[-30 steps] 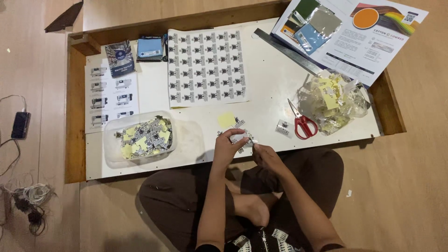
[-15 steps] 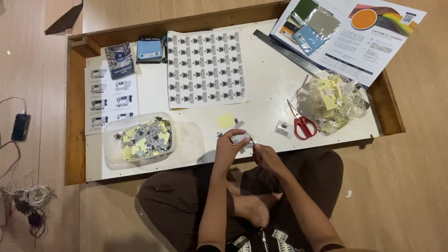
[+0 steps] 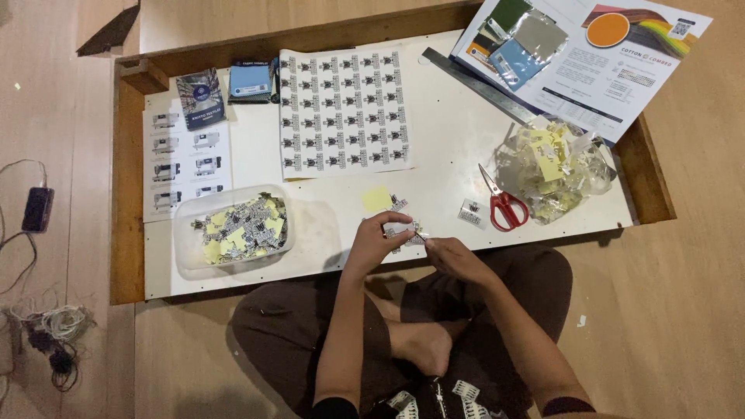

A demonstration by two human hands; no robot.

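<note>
My left hand (image 3: 374,240) and my right hand (image 3: 452,254) meet at the near edge of the white tabletop (image 3: 450,155). Together they pinch a small printed sticker (image 3: 405,232), black and white, between the fingertips. A few more cut stickers lie just beyond them, beside a yellow backing square (image 3: 377,199). A large sheet of printed stickers (image 3: 342,112) lies flat further back. Left of my hands stands a clear plastic tub (image 3: 233,230) filled with cut stickers and yellow scraps.
Red-handled scissors (image 3: 500,200) lie right of my hands, next to a clear bag of yellow scraps (image 3: 557,167). A metal ruler (image 3: 477,85) and a colourful brochure (image 3: 582,54) sit at the back right. Small packets (image 3: 200,97) and a printed sheet (image 3: 185,163) are at the left. Cables (image 3: 43,326) trail on the floor.
My hands stay at the table's near edge, fingers shifting slightly on the small sticker. Nothing else on the table has moved.
</note>
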